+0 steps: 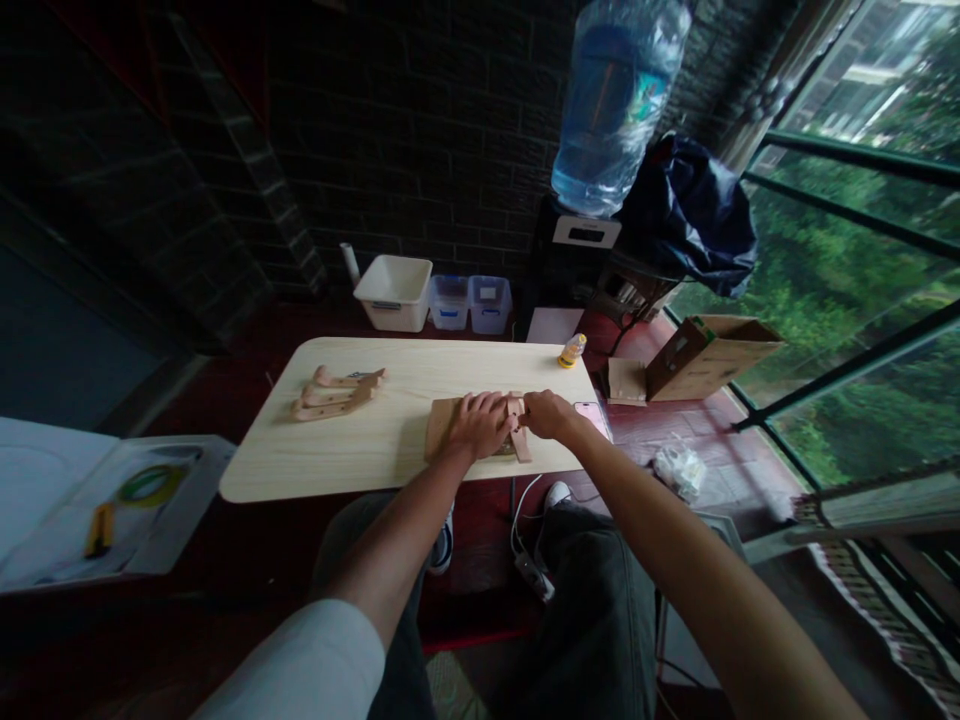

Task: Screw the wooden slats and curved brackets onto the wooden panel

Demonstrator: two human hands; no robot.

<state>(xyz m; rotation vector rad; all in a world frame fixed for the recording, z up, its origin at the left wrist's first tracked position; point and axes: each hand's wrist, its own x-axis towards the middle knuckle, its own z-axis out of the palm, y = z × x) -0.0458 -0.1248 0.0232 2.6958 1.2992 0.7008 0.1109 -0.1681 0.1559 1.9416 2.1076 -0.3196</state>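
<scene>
A wooden block [441, 425] lies near the front edge of the pale table [337, 468]. My left hand [482, 424] presses on its top, with the fingers toward a light wooden piece [523, 447] set across its right end. Closed at that piece is my right hand [547, 414]; what its fingers hold is too small to make out. Several curved wooden pieces [334, 398] lie together on the table's left part.
A yellow-capped bottle [572, 351] and a phone [592, 418] are at the table's right end. Behind the table stand a white bin [395, 292] and two clear bins [490, 304]. A cardboard box [697, 355] stands right, a power strip [534, 577] below.
</scene>
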